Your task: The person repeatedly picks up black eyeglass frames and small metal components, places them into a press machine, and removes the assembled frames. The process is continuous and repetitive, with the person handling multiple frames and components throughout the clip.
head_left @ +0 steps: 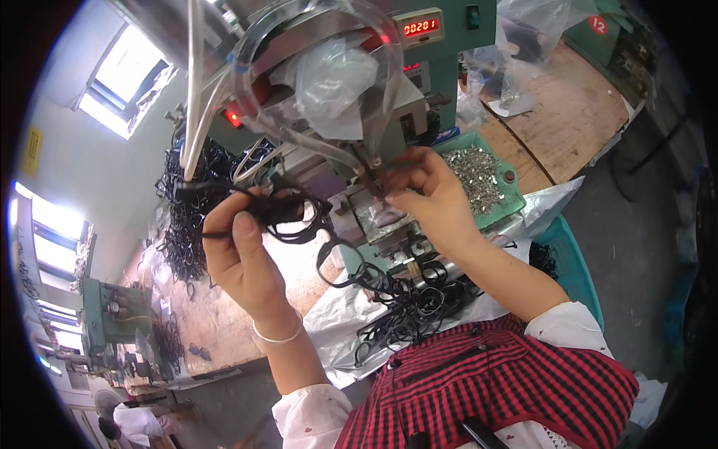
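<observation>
My left hand [243, 258] is closed around several black eyeglass frames [298, 233], held up left of the machine's work point. My right hand [434, 198] is at the green bench machine [473, 49], with thumb and fingers pinched together beside its tool head [366, 176]. Something dark shows at those fingertips, but I cannot make out what it is. Below the tool head is a small metal work plate [381, 224]. Closer to me, a loose heap of black eyeglass frames [419, 303] lies on silvery sheeting [336, 329].
A green tray [516, 198] of small shiny metal pieces sits right of the work plate. Another tall heap of black frames [187, 232] stands at left. A clear hose [243, 75] loops before the machine. A teal bin [580, 262] is at lower right.
</observation>
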Available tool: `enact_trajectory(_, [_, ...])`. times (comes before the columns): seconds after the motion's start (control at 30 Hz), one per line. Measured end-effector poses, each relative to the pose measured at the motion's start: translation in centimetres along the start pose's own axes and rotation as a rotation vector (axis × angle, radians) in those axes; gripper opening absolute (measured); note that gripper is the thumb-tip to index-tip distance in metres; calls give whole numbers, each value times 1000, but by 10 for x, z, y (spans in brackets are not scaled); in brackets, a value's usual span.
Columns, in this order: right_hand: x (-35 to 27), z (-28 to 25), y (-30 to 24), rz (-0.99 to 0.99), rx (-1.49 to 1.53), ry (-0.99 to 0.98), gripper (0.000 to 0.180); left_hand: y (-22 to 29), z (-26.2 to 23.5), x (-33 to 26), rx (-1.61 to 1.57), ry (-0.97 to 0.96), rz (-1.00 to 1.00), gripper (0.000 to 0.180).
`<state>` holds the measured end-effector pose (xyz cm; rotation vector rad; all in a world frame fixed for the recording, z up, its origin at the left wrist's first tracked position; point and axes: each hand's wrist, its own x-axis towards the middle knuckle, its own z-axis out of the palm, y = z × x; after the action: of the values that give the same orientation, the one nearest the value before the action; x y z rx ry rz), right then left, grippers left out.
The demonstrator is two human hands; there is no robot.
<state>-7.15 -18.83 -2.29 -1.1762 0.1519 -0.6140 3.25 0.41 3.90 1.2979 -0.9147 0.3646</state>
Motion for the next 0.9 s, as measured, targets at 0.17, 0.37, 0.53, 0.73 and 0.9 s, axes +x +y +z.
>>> enact_trajectory(0.17, [-10,6,10,-36,11,32,47,3,4,2,-17,24,-50,25])
enact_trajectory(0.37, [-10,9,13,-26,50,24,54,7,2,-1,-34,21,-88,23])
enact_trajectory(0.53, [-10,1,17,-42,11,93,54,31,6,-33,-270,44,7,14])
enact_trajectory(0.73, [-8,8,10,33,104,92,54,6,7,-8,212,89,-15,22])
enact_trajectory(0.9, [-6,6,3,94,235,68,53,8,12,-2,126,104,-31,23])
